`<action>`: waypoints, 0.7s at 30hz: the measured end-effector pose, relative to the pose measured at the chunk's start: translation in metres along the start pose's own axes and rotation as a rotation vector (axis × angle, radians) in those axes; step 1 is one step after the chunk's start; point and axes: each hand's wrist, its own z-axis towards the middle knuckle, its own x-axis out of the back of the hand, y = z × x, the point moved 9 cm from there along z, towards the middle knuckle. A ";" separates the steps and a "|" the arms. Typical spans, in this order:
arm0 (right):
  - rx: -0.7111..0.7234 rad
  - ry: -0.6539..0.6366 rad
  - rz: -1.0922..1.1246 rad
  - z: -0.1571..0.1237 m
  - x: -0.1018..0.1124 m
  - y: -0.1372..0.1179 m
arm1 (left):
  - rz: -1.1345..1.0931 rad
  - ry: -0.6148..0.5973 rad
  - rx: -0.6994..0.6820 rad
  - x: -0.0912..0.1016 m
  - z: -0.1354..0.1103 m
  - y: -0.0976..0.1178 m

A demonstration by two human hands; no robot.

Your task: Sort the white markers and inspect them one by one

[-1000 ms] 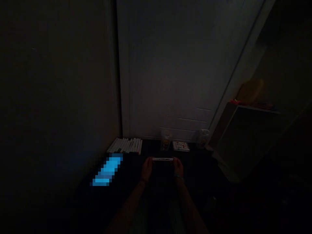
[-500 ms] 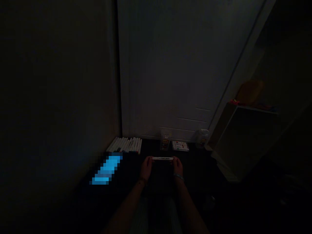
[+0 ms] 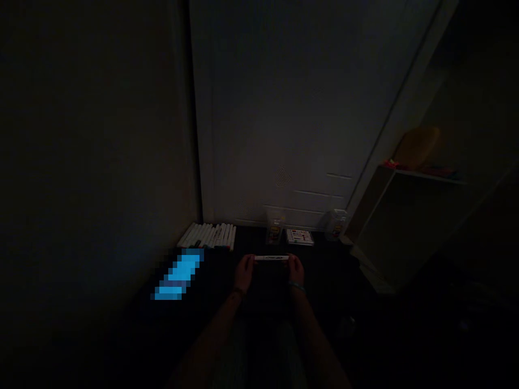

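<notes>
Spanning the head view's middle, a marker is gripped at its ends by the left hand and right hand, over the table. A row of markers is already laid out; the gripped one is not yet set down. A pack is seen between one case and another.

- Held marker: smooth white plastic
- Row of markers: smooth plastic, white
- Tubs: clear, glossy plastic
- Tabletop: dark, matt-looking
- Back panel: matt, mostly smooth, material unclear
</notes>
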 end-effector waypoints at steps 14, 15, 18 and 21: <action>0.012 0.043 -0.017 0.002 0.005 0.003 | -0.032 -0.031 -0.018 -0.002 0.001 -0.003; 0.011 0.044 -0.020 0.002 0.006 0.003 | -0.041 -0.032 -0.015 -0.002 0.001 -0.003; 0.002 0.054 -0.030 0.001 0.007 0.002 | -0.084 -0.044 0.010 -0.004 0.001 -0.004; 0.009 0.052 -0.045 0.000 0.007 0.000 | -0.146 -0.058 0.047 -0.009 0.002 -0.008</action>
